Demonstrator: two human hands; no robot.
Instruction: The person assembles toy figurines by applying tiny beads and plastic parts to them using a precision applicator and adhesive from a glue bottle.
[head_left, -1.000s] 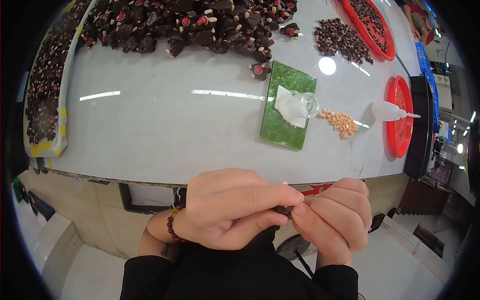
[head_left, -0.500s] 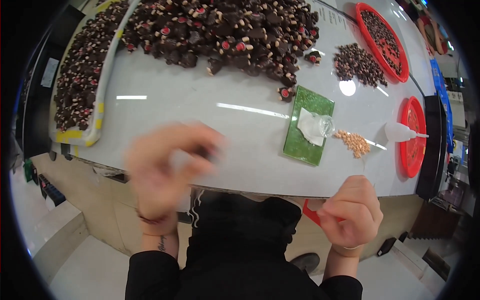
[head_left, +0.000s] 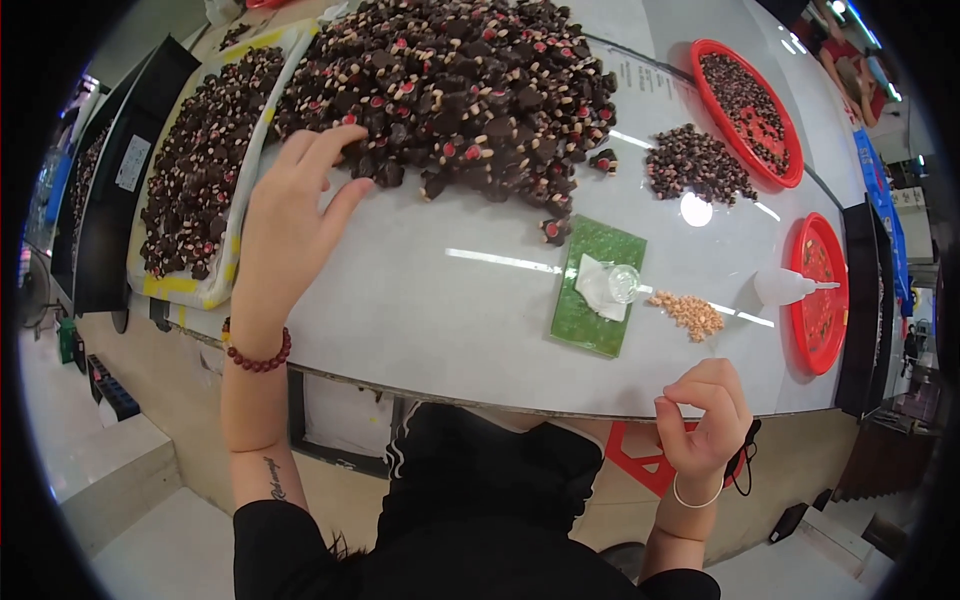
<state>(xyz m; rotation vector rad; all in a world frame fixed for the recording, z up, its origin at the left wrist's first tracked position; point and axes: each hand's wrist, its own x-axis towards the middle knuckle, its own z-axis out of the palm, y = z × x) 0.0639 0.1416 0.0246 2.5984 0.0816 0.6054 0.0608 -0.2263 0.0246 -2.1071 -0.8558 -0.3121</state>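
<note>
My left hand reaches to the near left edge of a big pile of dark brown small figures with pale and red bits. Its thumb and fingers are apart beside the outermost figures, and nothing shows between them. At the table's front edge my right hand is closed, fingertips pressed to the thumb. A faint thin line rises just above it; what it pinches is too small to make out. Beyond it lies a small heap of pale tan pieces. A green mat bears a white tissue and a small clear glass cup.
On the left stands a white tray of similar dark figures, beside a black bin. To the right are a heap of small dark pieces, two red trays and a white squeeze bottle. Another person is at far right.
My left hand has moved forward and left to the pile, its fingers opening. The dark piece seen in it is no longer visible there. My right hand stays closed near the table edge.
</note>
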